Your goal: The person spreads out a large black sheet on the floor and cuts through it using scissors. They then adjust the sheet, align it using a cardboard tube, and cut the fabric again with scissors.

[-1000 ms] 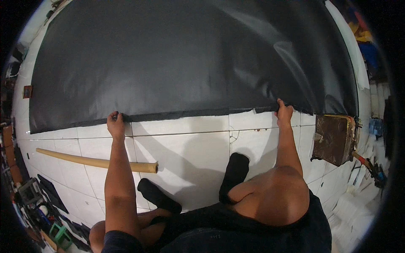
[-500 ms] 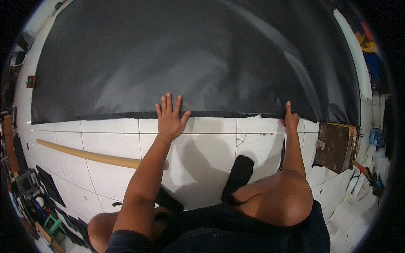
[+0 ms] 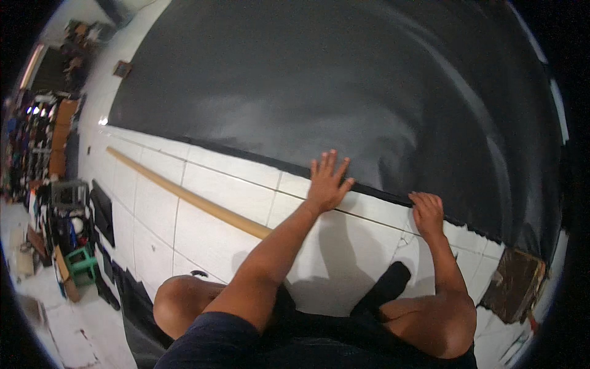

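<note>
A tan tube (image 3: 184, 194) lies leftmost, with floor tiles (image 3: 209, 169) between it and the black sheet (image 3: 276, 80) beyond. The left hand (image 3: 329, 184) spans the sheet's near edge, fingers released, splayed flat. The right hand (image 3: 428, 214) curls at that edge; whether it grasps, I cannot tell. Rightmost, a brown block (image 3: 514, 286) meets the sheet's corner.

A large, rippled black sheet (image 3: 295, 92) lies spread across white tiles (image 3: 209, 252).

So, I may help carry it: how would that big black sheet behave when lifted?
The black sheet would probably flop, since soft ripples show near the right hand. Its glossy sheen suggests a fairly smooth, perhaps slippery surface.
</note>
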The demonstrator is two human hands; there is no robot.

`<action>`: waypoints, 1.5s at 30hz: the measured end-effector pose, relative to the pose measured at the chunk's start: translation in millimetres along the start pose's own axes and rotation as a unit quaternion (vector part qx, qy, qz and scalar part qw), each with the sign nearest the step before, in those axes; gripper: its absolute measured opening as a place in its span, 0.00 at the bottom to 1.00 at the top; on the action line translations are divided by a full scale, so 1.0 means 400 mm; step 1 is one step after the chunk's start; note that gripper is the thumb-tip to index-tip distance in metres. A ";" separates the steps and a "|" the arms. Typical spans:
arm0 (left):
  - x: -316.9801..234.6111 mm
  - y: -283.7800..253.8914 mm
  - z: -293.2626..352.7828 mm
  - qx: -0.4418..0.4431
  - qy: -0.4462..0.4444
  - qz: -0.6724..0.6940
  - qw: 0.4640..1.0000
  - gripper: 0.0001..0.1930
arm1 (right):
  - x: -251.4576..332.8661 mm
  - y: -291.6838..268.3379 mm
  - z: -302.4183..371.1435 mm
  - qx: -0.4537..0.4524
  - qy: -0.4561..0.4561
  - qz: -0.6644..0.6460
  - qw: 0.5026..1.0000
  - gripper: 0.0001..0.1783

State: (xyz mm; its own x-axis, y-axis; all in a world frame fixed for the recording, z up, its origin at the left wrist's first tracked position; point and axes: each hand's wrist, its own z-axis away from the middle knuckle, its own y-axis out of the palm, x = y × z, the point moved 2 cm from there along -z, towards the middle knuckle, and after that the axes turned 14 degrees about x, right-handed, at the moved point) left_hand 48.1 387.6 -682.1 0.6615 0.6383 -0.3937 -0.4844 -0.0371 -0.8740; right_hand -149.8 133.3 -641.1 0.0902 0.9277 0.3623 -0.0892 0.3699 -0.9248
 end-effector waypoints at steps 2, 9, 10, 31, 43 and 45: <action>-0.021 -0.005 -0.008 -0.003 -0.001 0.021 1.000 0.32 | -0.022 -0.015 0.013 0.011 0.004 -0.016 1.000 0.15; 0.003 -0.020 0.019 -0.019 -0.017 -0.019 0.999 0.34 | 0.103 -0.022 -0.035 0.036 0.015 -0.002 0.999 0.26; 0.011 -0.016 0.025 -0.047 -0.006 -0.024 0.999 0.34 | 0.148 -0.025 -0.050 0.040 0.007 -0.021 0.999 0.30; 0.677 -0.289 0.502 -0.253 -0.786 0.255 0.504 0.44 | 0.210 -0.070 -0.167 0.392 0.041 0.019 0.919 0.47; 0.643 -0.322 0.370 -0.479 -0.509 0.349 0.624 0.33 | 0.213 -0.074 -0.206 0.430 0.071 0.045 0.899 0.48; 0.575 -0.401 0.262 -0.529 -0.433 0.352 0.640 0.33 | 0.203 -0.075 -0.218 0.429 0.041 0.041 0.902 0.44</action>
State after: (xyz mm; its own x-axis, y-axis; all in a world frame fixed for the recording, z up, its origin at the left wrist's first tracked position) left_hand 218.1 621.0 -602.7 -0.2932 0.3478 -0.8906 0.4731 -0.7566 -0.4513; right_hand -53.2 193.1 -594.2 0.1175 0.9600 0.2541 -0.8296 0.2355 -0.5062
